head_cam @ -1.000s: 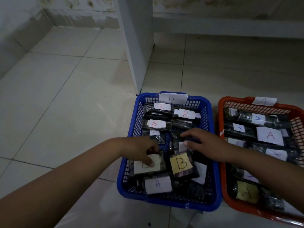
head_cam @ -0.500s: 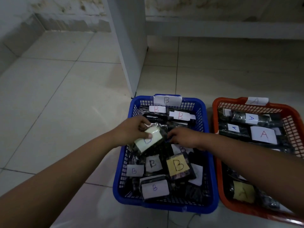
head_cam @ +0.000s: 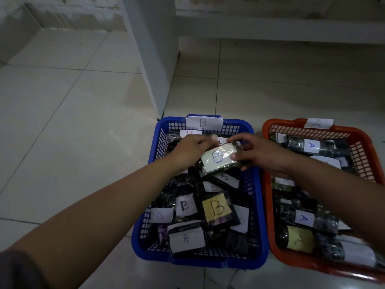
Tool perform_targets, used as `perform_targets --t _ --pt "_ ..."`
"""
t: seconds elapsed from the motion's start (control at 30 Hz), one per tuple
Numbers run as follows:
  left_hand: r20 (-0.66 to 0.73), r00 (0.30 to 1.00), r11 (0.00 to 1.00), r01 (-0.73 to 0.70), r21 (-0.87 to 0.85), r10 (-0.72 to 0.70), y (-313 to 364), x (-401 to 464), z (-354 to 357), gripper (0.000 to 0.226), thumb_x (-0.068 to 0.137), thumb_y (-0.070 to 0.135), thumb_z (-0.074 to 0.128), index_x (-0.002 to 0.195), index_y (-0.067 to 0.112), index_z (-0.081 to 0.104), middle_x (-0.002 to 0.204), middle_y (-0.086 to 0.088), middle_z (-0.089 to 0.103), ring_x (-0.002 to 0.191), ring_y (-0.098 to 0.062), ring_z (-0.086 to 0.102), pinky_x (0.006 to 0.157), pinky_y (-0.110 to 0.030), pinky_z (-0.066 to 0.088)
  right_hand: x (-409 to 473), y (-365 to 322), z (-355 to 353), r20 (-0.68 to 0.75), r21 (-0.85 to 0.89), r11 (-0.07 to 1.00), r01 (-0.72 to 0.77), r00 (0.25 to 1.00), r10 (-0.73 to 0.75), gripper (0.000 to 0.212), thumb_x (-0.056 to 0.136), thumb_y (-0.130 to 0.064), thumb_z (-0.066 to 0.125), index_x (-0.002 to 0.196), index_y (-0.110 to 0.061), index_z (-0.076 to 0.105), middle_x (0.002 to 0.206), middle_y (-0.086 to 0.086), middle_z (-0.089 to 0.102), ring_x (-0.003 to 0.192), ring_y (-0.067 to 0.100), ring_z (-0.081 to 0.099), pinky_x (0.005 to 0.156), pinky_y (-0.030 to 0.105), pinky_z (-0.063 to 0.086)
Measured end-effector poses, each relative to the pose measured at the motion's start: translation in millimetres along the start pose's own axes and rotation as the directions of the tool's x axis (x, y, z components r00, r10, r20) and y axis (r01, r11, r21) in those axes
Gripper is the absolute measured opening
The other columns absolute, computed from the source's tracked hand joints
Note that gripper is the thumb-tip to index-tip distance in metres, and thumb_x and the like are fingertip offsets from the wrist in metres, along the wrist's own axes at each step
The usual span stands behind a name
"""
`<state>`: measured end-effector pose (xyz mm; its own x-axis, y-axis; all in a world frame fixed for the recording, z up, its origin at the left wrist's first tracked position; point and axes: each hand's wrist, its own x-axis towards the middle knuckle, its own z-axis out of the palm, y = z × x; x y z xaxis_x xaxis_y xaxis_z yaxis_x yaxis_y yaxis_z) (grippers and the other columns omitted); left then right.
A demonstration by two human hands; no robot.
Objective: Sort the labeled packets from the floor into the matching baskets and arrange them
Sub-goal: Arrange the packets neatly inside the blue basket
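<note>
Below the grip sits the blue basket (head_cam: 258, 205), the orange basket (head_cam: 268, 205) just right of it, while left hand (head_cam: 188, 149) and right hand (head_cam: 258, 153) pinch opposite ends of a B packet (head_cam: 216, 161), likely light, crinkly, slippery, best held by its edges.

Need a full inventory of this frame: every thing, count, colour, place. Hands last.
blue basket: one, blue, on the floor at centre, paper tag marked B on its far rim
orange basket: one, orange, right of the blue basket, paper tag marked A on its far rim
B packets: many, exact count unclear, dark with white B labels, one yellow-labelled, piled in the blue basket
A packets: many, exact count unclear, dark with white A labels, one yellow-labelled, in the orange basket
held packet: one, dark, pale B label, above the blue basket's far half
pillar: one, white, behind the blue basket
left hand: grips the held packet's left end
right hand: pinches its right end
</note>
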<state>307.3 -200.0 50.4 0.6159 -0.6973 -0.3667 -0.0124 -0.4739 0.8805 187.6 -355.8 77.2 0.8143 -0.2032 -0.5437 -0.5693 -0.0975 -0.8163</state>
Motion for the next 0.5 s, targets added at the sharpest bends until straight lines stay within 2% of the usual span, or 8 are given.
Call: perform_targets --t 0.07,0.17,0.23,0.27,0.3,0.37,0.43,0.5 --pt "-0.020 0.996 0.996 0.088 0.035 -0.087 -2 4 8 0.050 0.099 0.048 0.028 0.113 0.017 0.064 0.107 -0.002 0.066 0.099 -0.020 0.062 0.093 -0.037 0.047 -5 -5 -15 -0.100 -0.015 1.000 -0.003 0.995 0.002 0.037 0.082 -0.003 0.064 0.113 -0.021 0.056 0.106 0.011 0.061 0.083 0.024 0.066 0.062 0.027 0.057" --pt "0.053 0.991 0.989 0.119 0.086 -0.124 -14 4 23 0.064 0.099 0.050 0.016 0.112 0.009 0.063 0.108 -0.007 0.067 0.094 -0.022 0.062 0.083 -0.031 0.048 -8 -10 -37 -0.299 -0.037 0.999 -0.007 0.954 -0.004 0.031 0.080 -0.002 0.066 0.105 -0.017 0.056 0.105 0.013 0.062 0.087 0.029 0.067 0.073 0.040 0.059" --pt "0.071 0.997 0.988 0.005 0.153 -0.015 -23 0 29 0.061 0.100 0.048 0.020 0.109 0.009 0.065 0.106 -0.002 0.065 0.094 -0.019 0.058 0.079 -0.027 0.043 -11 -10 -45 -0.364 -0.046 0.999 -0.020 0.932 0.002 0.030 0.078 0.000 0.067 0.103 -0.014 0.057 0.102 0.014 0.064 0.088 0.030 0.067 0.079 0.044 0.057" --pt "0.113 0.989 0.953 -0.120 0.278 0.092 -29 -1 29 0.055 0.100 0.048 0.026 0.108 0.010 0.066 0.106 -0.001 0.064 0.095 -0.018 0.056 0.081 -0.029 0.041 -11 -9 -47 -0.367 -0.052 0.998 -0.032 0.930 0.011 0.029 0.078 0.001 0.067 0.102 -0.013 0.057 0.100 0.014 0.065 0.087 0.029 0.067 0.081 0.044 0.056" --pt "0.205 0.963 0.861 -0.252 0.441 0.176 -34 -1 28 0.049 0.098 0.048 0.034 0.111 0.012 0.065 0.110 -0.003 0.063 0.100 -0.020 0.053 0.085 -0.032 0.040 -11 -7 -47 -0.361 -0.060 0.997 -0.042 0.933 0.017 0.027 0.079 0.001 0.066 0.099 -0.013 0.057 0.098 0.014 0.066 0.084 0.027 0.067 0.082 0.043 0.056" --pt "0.422 0.895 0.621 -0.413 0.666 0.143 -39 -1 25 0.047 0.094 0.050 0.044 0.133 0.024 0.051 0.136 0.001 0.051 0.121 -0.021 0.038 0.098 -0.038 0.032 -11 -4 -43 -0.349 -0.094 0.994 -0.051 0.937 0.015 0.021 0.079 -0.001 0.066 0.092 -0.014 0.057 0.095 0.014 0.067 0.082 0.024 0.066 0.081 0.042 0.055" --pt "0.494 0.869 0.480 -0.437 0.761 0.008 -40 -1 25 0.063 0.092 0.051 0.047 0.146 0.027 0.028 0.148 0.001 0.033 0.131 -0.022 0.024 0.105 -0.040 0.023 -8 1 -37 -0.342 -0.169 0.983 -0.065 0.940 0.003 0.020 0.079 -0.005 0.068 0.091 -0.016 0.057 0.098 0.009 0.065 0.087 0.024 0.065 0.084 0.044 0.055" --pt "0.482 0.875 0.393 -0.431 0.812 -0.036 -42 0 26 0.069 0.090 0.049 0.052 0.148 0.022 0.025 0.144 -0.007 0.031 0.131 -0.026 0.022 0.106 -0.041 0.020 -7 3 -31 -0.329 -0.243 0.967 -0.073 0.944 -0.011 0.020 0.079 -0.009 0.069 0.091 -0.018 0.056 0.100 0.003 0.063 0.089 0.023 0.063 0.081 0.042 0.054"
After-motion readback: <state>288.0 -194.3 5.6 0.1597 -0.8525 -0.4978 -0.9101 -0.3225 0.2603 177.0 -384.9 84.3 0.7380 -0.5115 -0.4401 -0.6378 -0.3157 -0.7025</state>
